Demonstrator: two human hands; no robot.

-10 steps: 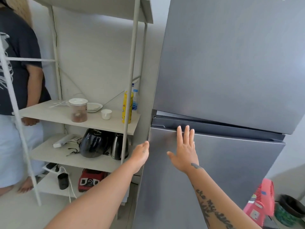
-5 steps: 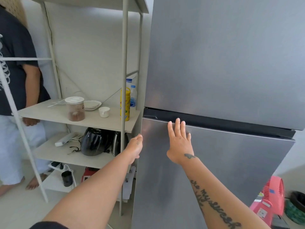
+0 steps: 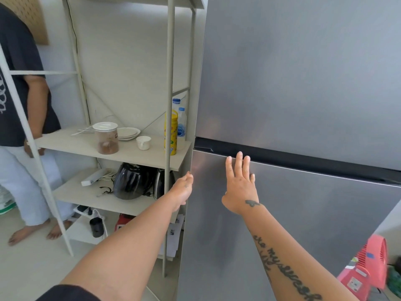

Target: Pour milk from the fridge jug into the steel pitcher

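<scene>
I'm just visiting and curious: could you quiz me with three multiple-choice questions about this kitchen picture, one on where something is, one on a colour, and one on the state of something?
1. Where is the right hand?
A. Flat on the lower fridge door, fingertips near its top edge
B. Around a bottle on the shelf
C. On the floor

2. What colour is the tall bottle at the fridge end of the middle shelf?
A. Black
B. Yellow
C. Red

3. What state is the fridge in?
A. Both doors wide open
B. Lower door removed
C. Doors look shut, nothing of the inside shows

Answers: 1 A, the open palm lies on the steel door. 2 B, its body is yellow. 3 C, only the door fronts and a dark gap between them show; the left hand is at the door's left edge.
</scene>
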